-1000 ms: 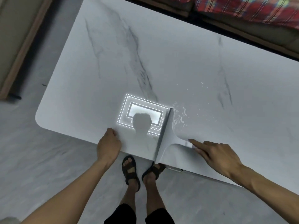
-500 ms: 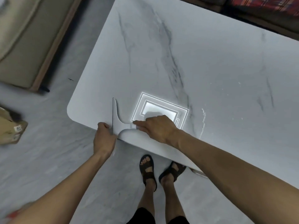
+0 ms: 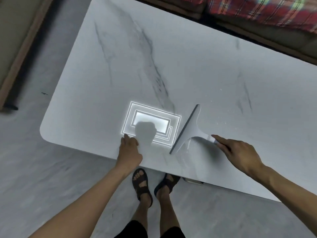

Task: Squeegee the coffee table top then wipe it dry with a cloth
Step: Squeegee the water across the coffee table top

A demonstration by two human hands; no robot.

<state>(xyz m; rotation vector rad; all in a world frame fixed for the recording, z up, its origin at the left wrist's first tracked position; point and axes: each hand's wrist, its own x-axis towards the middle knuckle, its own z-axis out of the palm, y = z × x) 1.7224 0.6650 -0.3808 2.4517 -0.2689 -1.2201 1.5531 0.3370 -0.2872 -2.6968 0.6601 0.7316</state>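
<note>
The white marble coffee table top [image 3: 171,69] fills the middle of the head view. A white squeegee [image 3: 190,131] with a dark rubber blade lies on it near the front edge, blade running diagonally. My right hand [image 3: 238,152] is closed on its handle, index finger stretched along it. My left hand [image 3: 130,152] rests on the table's front edge, left of the squeegee, fingers loosely curled and holding nothing. Small water droplets [image 3: 221,122] glisten to the right of the blade. No cloth is in view.
A ceiling light's reflection [image 3: 152,122] shines on the table top between my hands. A sofa with a red plaid cover [image 3: 265,11] runs along the far side. Another sofa base [image 3: 15,54] stands at the left. My sandalled feet [image 3: 154,184] stand on the grey floor.
The squeegee was near the table's left corner half a second ago; it now sits back to the right of the light's reflection. My left hand stays on the front edge.
</note>
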